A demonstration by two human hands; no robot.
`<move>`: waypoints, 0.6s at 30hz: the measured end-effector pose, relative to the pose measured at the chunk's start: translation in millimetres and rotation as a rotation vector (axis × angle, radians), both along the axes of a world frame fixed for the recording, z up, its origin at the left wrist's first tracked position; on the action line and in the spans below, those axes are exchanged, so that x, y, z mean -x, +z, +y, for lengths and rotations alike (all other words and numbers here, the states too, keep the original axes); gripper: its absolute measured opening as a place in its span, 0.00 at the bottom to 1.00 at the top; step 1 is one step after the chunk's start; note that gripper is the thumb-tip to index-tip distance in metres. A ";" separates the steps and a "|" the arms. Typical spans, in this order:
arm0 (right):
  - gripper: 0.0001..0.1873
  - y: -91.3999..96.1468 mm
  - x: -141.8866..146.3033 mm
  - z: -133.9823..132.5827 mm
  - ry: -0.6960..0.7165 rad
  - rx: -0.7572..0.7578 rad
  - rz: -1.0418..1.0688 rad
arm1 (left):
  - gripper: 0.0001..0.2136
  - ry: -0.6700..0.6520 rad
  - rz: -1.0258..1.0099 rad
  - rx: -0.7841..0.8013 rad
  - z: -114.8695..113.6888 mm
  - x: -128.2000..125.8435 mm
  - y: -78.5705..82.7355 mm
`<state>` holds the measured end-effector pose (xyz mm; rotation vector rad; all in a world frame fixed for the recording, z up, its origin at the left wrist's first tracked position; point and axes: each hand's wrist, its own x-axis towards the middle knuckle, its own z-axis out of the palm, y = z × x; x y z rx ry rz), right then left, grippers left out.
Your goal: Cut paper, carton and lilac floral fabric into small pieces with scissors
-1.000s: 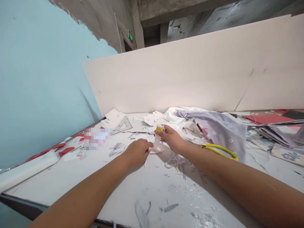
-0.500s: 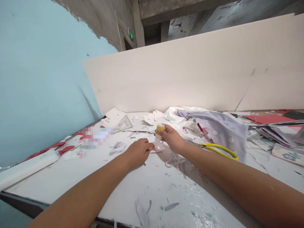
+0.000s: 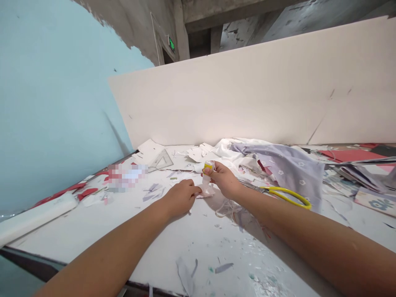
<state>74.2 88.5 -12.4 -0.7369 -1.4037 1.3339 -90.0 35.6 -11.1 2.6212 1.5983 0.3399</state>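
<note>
My right hand (image 3: 223, 179) is closed around a small glue stick (image 3: 207, 171) with a yellow band, held upright with its lower end on a small pale paper piece (image 3: 206, 191) on the white table (image 3: 198, 235). My left hand (image 3: 181, 198) lies curled beside it, fingertips pinching the left edge of that same paper piece against the table. Both forearms reach in from the bottom of the view.
Yellow-handled scissors (image 3: 286, 194) lie right of my right wrist. Lilac patterned cloth (image 3: 287, 167) and paper sheets are heaped behind. A clear set square (image 3: 161, 160) lies far left, red scraps (image 3: 77, 193) by the left edge, a tall pale board (image 3: 253, 90) behind.
Almost nothing differs; my left fingertips have crept slightly right, closer to the paper piece under the glue stick.
</note>
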 end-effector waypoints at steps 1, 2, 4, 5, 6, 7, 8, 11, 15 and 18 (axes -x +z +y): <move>0.17 0.3 0.0 -0.1 0.000 0.000 0.000 | 0.18 0.004 -0.001 0.005 -0.8 -0.4 0.8; 0.17 0.6 0.1 -0.3 0.001 0.001 0.002 | 0.18 0.008 -0.003 0.012 -1.6 -0.9 1.7; 0.18 1.2 0.2 -0.8 0.004 0.007 0.007 | 0.18 0.017 -0.010 0.026 -3.1 -1.7 3.4; 0.18 1.5 0.2 -1.0 0.005 0.011 0.010 | 0.18 0.021 -0.014 0.033 -3.5 -2.0 4.0; 0.18 1.8 0.3 -1.0 0.005 0.015 0.013 | 0.18 0.024 -0.019 0.041 -3.8 -2.2 4.3; 0.18 2.0 0.3 -0.9 0.005 0.018 0.016 | 0.18 0.026 -0.025 0.049 -3.8 -2.2 4.3; 0.18 2.1 0.3 -0.7 0.003 0.021 0.018 | 0.18 0.026 -0.032 0.057 -3.7 -2.1 4.1; 0.18 2.4 0.0 0.1 -0.005 0.030 0.026 | 0.18 0.026 -0.059 0.084 -3.1 -1.3 3.0; 0.17 2.9 -0.8 0.1 -0.011 0.041 0.028 | 0.18 0.027 -0.100 0.146 -3.4 -0.1 2.6; 0.17 3.2 -1.0 -0.3 -0.020 0.047 0.023 | 0.19 0.022 -0.101 0.143 -3.1 0.4 1.9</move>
